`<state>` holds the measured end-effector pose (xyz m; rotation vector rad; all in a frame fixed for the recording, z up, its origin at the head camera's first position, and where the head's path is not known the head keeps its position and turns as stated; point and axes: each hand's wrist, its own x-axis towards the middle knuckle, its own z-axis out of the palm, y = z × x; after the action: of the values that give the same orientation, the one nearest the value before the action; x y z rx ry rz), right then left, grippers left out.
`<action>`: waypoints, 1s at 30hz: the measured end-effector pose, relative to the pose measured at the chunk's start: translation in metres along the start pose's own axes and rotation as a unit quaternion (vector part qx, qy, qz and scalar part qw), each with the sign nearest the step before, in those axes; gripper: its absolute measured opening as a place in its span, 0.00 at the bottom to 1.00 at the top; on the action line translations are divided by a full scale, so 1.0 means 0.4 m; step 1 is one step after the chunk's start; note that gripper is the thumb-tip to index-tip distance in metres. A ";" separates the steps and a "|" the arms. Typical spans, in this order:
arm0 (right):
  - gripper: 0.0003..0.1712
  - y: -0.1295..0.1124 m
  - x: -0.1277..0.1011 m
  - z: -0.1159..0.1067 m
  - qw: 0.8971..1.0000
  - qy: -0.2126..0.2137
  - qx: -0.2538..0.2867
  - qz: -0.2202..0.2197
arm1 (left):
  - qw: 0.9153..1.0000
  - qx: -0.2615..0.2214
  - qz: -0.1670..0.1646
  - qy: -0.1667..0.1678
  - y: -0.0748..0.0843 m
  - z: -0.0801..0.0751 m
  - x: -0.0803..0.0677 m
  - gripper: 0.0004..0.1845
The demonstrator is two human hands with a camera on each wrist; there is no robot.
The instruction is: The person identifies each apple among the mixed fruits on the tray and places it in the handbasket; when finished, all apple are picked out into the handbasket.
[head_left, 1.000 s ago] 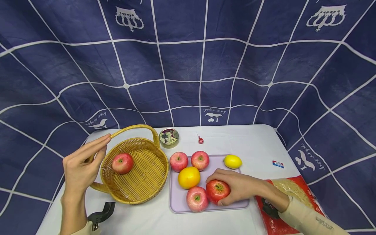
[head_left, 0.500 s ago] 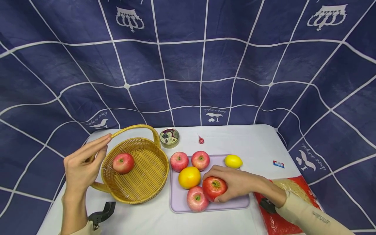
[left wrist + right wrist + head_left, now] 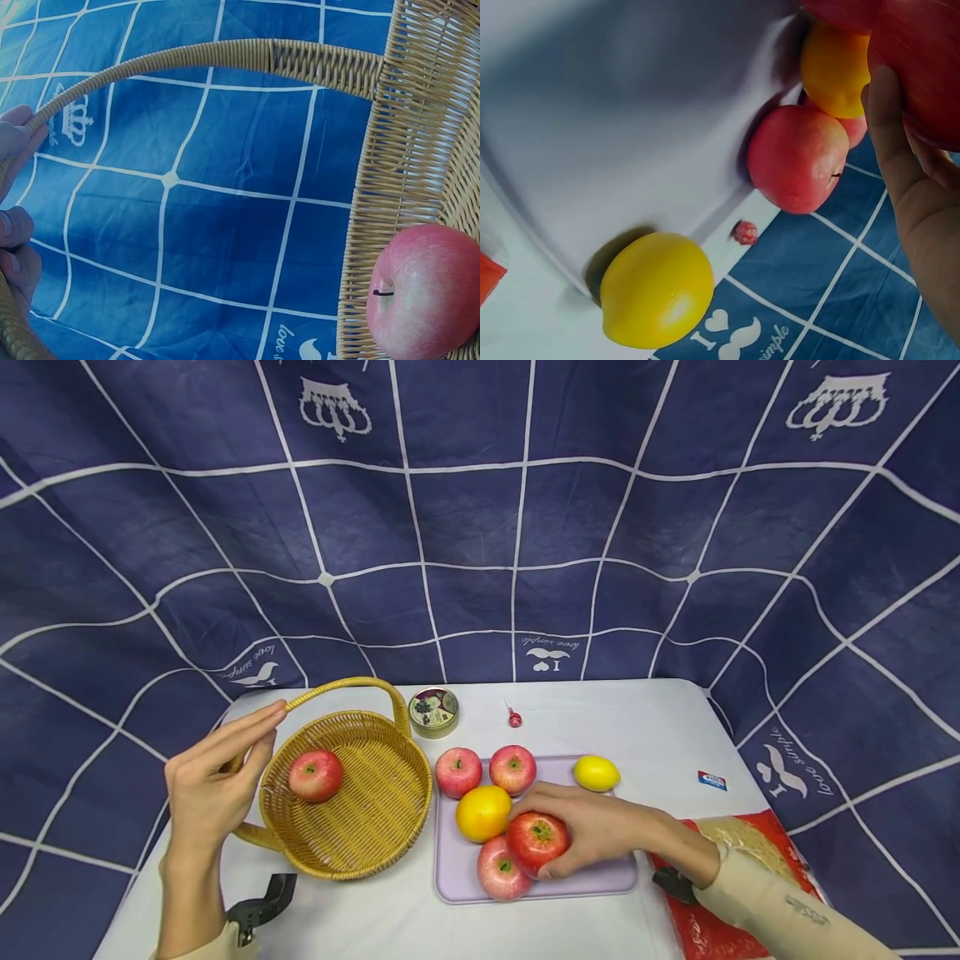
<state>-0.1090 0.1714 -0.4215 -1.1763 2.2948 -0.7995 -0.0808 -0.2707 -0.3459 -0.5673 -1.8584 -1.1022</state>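
Observation:
My right hand (image 3: 592, 831) grips a deep red apple (image 3: 537, 843), raised over the lilac tray (image 3: 600, 883) and overlapping a pink apple (image 3: 501, 870) in the head view. On that tray also sit an orange (image 3: 482, 812), a lemon (image 3: 596, 772) and two more pink apples, one at the back left (image 3: 458, 772), the other beside it (image 3: 513, 768). At the left, my left hand (image 3: 217, 777) holds the handle (image 3: 202, 56) of a round wicker basket (image 3: 375, 810). Inside the basket lies one apple (image 3: 316, 776), near its left wall.
Behind the basket stands a round tin (image 3: 433, 710), with a small red wrapped lollipop (image 3: 514, 718) to its right. A small blue-and-red packet (image 3: 712, 780) lies on the right. The red bag (image 3: 720, 927) is partly under my right forearm.
My right hand has moved left with the deep red apple and lifted it a little, from beside the front pink apple to overlapping it. The left hand stays on the handle.

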 end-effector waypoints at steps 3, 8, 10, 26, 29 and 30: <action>0.37 -0.005 0.005 0.001 1.000 -0.002 -0.009 -0.009 | 1.000 0.006 -0.003 -0.003 0.001 -0.001 -0.001 0.11; 0.37 -0.008 0.017 0.004 0.999 -0.001 -0.018 -0.028 | 1.000 0.016 -0.008 -0.007 0.003 -0.003 -0.002 0.12; 0.37 -0.008 0.022 0.005 0.999 0.000 -0.018 -0.033 | 1.000 0.014 -0.006 -0.005 0.003 -0.003 -0.003 0.11; 0.36 -0.027 0.064 0.005 0.997 0.019 -0.007 -0.071 | 1.000 0.006 -0.007 -0.003 0.001 -0.005 -0.003 0.11; 0.36 -0.031 0.073 0.003 0.997 0.019 -0.011 -0.068 | 1.000 0.009 -0.007 -0.005 0.003 -0.004 -0.001 0.11; 0.36 -0.033 0.076 0.002 0.997 0.019 -0.016 -0.067 | 1.000 0.009 -0.006 -0.004 0.003 -0.003 -0.001 0.11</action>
<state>-0.1173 0.1395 -0.4169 -1.3522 2.2865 -0.8430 -0.0792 -0.2712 -0.3453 -0.5521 -1.8796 -1.0915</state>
